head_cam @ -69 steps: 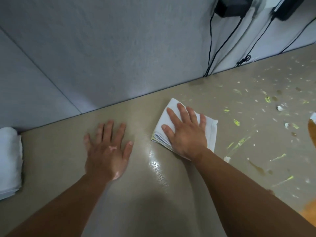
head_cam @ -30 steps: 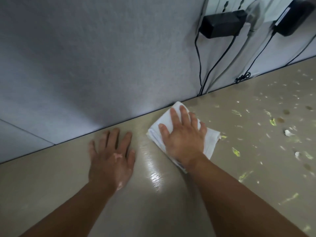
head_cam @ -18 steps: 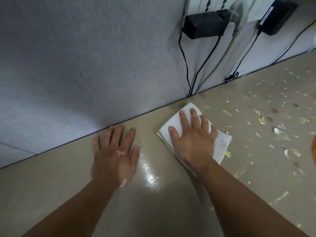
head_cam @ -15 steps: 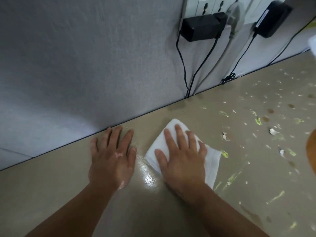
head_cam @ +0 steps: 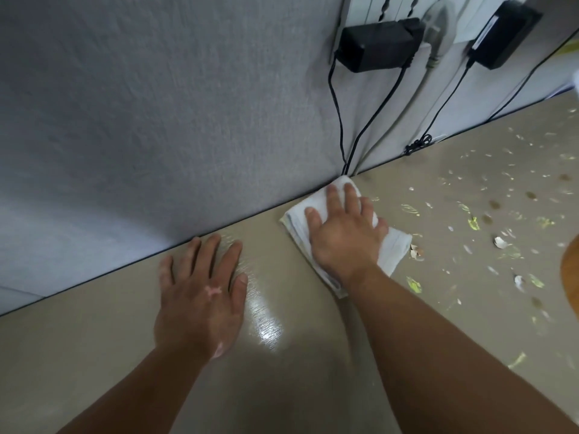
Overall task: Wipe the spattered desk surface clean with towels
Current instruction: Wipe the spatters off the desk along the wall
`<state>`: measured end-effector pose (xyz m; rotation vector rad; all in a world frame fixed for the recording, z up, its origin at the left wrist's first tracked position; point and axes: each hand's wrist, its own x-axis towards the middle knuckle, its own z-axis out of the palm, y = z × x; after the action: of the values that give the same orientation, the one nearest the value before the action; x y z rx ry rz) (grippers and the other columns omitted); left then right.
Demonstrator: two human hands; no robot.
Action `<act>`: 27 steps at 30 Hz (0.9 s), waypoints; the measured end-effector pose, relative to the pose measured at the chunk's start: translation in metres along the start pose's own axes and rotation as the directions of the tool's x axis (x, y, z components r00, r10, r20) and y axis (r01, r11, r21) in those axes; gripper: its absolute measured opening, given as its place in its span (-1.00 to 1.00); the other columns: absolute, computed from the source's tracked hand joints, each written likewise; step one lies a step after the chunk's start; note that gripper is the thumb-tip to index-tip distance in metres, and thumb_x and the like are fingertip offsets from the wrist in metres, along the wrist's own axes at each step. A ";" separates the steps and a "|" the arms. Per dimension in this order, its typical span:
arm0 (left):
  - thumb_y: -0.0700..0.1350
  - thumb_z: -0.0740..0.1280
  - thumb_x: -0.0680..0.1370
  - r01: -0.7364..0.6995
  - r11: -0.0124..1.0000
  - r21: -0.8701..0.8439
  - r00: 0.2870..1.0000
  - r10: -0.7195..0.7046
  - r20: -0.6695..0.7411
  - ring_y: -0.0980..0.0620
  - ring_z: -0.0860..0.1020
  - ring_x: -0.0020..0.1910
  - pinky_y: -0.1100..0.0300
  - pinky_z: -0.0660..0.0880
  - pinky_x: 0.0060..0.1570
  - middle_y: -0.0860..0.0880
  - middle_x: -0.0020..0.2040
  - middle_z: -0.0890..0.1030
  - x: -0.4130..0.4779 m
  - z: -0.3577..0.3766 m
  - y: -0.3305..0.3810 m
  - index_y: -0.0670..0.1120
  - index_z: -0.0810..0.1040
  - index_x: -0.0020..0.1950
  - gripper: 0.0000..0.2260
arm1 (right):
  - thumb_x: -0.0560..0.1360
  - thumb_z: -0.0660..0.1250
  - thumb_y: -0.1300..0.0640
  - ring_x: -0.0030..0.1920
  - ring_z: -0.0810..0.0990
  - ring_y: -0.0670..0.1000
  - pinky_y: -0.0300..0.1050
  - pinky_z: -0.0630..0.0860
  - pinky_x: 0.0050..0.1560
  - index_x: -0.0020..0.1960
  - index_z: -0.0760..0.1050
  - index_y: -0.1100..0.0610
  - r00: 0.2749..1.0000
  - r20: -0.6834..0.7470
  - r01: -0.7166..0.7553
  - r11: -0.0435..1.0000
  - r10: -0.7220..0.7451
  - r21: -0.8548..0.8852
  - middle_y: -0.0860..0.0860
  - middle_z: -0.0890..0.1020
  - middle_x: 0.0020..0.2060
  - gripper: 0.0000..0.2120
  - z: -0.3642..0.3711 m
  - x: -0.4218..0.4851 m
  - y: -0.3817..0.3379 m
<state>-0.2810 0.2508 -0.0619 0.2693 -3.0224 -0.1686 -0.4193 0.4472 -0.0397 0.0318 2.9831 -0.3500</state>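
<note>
My right hand lies flat with straight fingers on a folded white towel, pressing it onto the beige desk. The towel's far corner touches the grey partition where the desk meets it. My left hand rests flat on the desk, fingers spread, to the left of the towel and holding nothing. Yellow-green, brown and white spatter covers the desk to the right of the towel. A wet sheen shows between my hands.
The grey partition rises directly behind the desk. Two black power adapters hang from sockets, and their cables drop to the desk edge next to the towel. An orange-brown object sits at the right edge.
My right hand has pushed the towel away from me and to the right, up against the partition. My left hand stays flat in the same place on the desk.
</note>
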 end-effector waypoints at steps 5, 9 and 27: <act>0.15 0.05 0.64 0.004 1.000 0.000 1.000 -0.004 -0.003 -0.21 0.31 0.54 -0.30 0.18 0.49 -0.10 0.53 0.40 0.000 0.003 -0.001 0.07 0.39 0.55 -0.51 | 0.65 -0.12 -0.33 0.62 0.02 0.17 0.37 0.00 0.51 0.67 -0.01 -0.08 0.978 -0.041 -0.204 0.979 0.205 0.021 0.00 0.00 0.67 -0.34 -0.011 0.033 0.020; 0.15 0.07 0.63 0.010 1.000 -0.010 1.000 -0.010 0.002 -0.21 0.30 0.54 -0.33 0.18 0.48 -0.11 0.53 0.40 0.000 0.002 0.000 0.06 0.40 0.53 -0.51 | 0.65 -0.13 -0.31 0.61 0.03 0.20 0.36 0.02 0.51 0.67 0.00 -0.05 0.984 -0.047 -0.176 0.984 0.173 -0.044 0.06 0.01 0.66 -0.33 -0.012 0.020 0.016; 0.17 0.01 0.65 0.028 0.999 -0.032 0.997 -0.026 0.075 -0.19 0.22 0.59 -0.34 0.13 0.51 -0.08 0.59 0.32 0.001 -0.003 0.002 0.10 0.30 0.58 -0.50 | 0.62 -0.10 -0.40 0.60 0.10 0.15 0.28 0.08 0.52 0.65 0.03 -0.18 0.997 0.035 0.078 0.991 -0.074 -0.111 -0.06 0.05 0.67 -0.34 0.003 -0.083 0.039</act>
<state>-0.2821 0.2525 -0.0590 0.3076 -3.0881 -0.2357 -0.3355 0.4837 -0.0398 -0.0984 2.9738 -0.1881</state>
